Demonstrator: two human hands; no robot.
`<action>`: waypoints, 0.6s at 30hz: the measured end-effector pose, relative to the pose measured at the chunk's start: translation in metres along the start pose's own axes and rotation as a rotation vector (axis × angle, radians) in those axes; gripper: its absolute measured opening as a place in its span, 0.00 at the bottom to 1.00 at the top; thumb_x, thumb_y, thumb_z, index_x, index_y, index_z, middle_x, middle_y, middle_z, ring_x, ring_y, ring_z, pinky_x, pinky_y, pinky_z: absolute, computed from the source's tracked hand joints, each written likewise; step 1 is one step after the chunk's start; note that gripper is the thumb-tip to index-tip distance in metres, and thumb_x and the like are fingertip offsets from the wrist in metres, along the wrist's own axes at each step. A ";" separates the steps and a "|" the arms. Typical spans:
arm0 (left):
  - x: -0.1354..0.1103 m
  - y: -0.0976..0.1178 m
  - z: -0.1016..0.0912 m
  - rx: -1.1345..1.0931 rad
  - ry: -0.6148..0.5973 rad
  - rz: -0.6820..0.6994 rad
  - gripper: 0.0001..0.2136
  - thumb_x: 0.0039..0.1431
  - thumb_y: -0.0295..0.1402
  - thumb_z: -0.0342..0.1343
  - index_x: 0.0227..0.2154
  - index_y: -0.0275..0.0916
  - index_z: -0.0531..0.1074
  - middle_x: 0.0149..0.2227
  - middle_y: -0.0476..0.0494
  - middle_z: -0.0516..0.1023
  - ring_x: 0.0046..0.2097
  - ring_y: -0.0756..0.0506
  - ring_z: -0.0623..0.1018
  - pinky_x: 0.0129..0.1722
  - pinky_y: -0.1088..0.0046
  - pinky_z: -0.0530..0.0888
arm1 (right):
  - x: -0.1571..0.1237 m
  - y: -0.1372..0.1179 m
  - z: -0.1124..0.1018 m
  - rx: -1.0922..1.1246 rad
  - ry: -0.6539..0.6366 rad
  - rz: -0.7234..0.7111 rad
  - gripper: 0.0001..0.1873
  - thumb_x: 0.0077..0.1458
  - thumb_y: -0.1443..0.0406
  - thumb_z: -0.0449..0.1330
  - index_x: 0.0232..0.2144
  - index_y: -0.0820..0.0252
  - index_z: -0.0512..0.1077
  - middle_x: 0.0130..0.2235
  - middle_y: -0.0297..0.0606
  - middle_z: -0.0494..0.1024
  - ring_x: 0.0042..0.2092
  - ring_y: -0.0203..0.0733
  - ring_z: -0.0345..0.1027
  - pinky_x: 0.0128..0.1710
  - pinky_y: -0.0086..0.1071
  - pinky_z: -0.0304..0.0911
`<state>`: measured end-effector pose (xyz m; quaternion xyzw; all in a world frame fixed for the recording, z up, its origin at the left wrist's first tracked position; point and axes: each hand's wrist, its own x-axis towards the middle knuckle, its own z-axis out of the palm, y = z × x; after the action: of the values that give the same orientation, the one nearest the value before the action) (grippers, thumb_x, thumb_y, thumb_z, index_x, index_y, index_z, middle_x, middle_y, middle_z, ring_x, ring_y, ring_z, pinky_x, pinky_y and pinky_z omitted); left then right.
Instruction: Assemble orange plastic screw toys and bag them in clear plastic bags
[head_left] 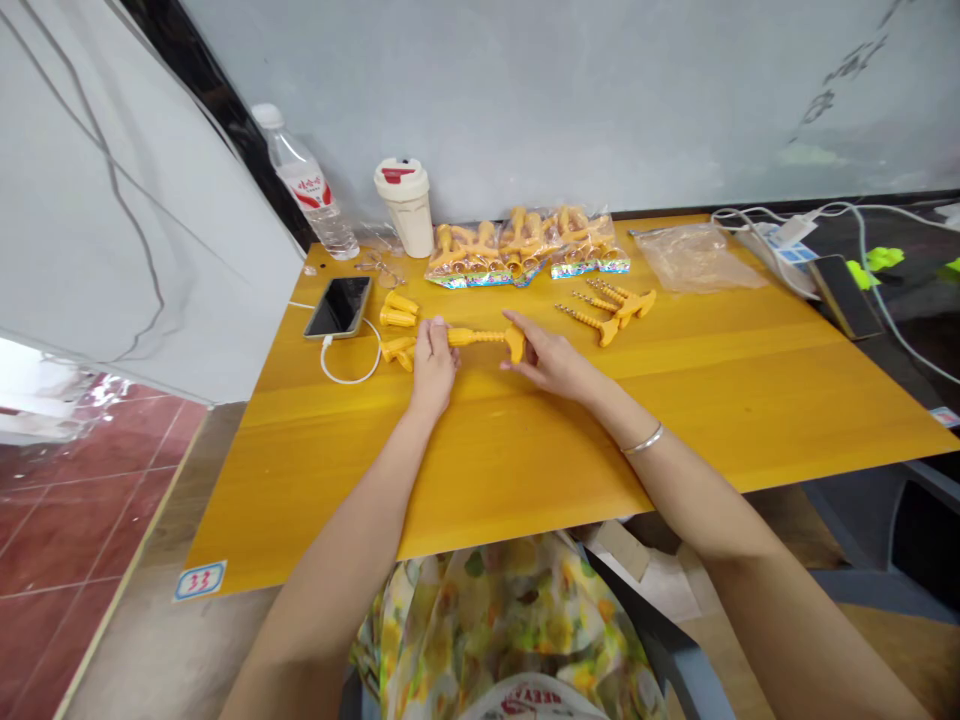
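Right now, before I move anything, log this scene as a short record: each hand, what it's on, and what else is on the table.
left hand: holds one end of a yellow plastic threaded rod
right hand: fingers at the rod's flared end; silver bangle on the wrist
surface: yellow wooden tabletop
nearby parts: loose yellow plastic pieces, more yellow threaded rods
farther back: clear bags of yellow plastic parts, smartphone, white charging cable, plastic water bottle, cream lidded cup
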<state>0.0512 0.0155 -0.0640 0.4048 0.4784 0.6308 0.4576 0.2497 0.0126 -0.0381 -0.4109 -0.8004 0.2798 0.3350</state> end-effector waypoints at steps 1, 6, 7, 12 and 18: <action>0.000 0.000 -0.001 0.012 -0.019 0.015 0.17 0.66 0.51 0.51 0.32 0.43 0.61 0.23 0.58 0.53 0.19 0.55 0.57 0.18 0.78 0.56 | 0.001 0.001 -0.001 -0.056 0.022 0.041 0.33 0.57 0.46 0.63 0.57 0.59 0.71 0.26 0.32 0.73 0.27 0.39 0.63 0.32 0.32 0.58; -0.004 0.001 -0.004 0.115 -0.138 0.152 0.17 0.64 0.51 0.54 0.34 0.43 0.63 0.28 0.54 0.60 0.24 0.54 0.63 0.23 0.77 0.64 | 0.002 -0.007 0.000 0.035 0.013 0.296 0.34 0.63 0.40 0.48 0.25 0.59 0.76 0.14 0.30 0.60 0.20 0.35 0.57 0.24 0.30 0.51; -0.005 0.002 -0.004 0.133 -0.161 0.172 0.18 0.64 0.53 0.54 0.33 0.43 0.63 0.29 0.53 0.61 0.25 0.53 0.64 0.24 0.77 0.65 | 0.003 -0.010 0.000 0.119 -0.002 0.339 0.37 0.63 0.38 0.46 0.22 0.59 0.74 0.13 0.29 0.59 0.19 0.34 0.56 0.23 0.30 0.50; -0.008 0.005 -0.002 0.156 -0.214 0.215 0.25 0.58 0.62 0.51 0.33 0.42 0.62 0.31 0.51 0.62 0.26 0.53 0.65 0.25 0.76 0.65 | 0.003 -0.017 0.000 0.388 -0.046 0.498 0.38 0.62 0.38 0.47 0.17 0.59 0.71 0.11 0.28 0.54 0.16 0.31 0.49 0.20 0.29 0.46; -0.009 0.006 -0.002 0.205 -0.223 0.265 0.25 0.60 0.62 0.49 0.34 0.42 0.62 0.30 0.52 0.62 0.26 0.53 0.66 0.28 0.75 0.67 | 0.006 -0.011 0.004 0.860 -0.182 0.702 0.30 0.67 0.47 0.46 0.19 0.57 0.65 0.10 0.23 0.47 0.16 0.31 0.38 0.19 0.26 0.42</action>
<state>0.0506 0.0054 -0.0595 0.5762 0.4289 0.5847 0.3770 0.2386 0.0111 -0.0308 -0.4533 -0.4551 0.7099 0.2890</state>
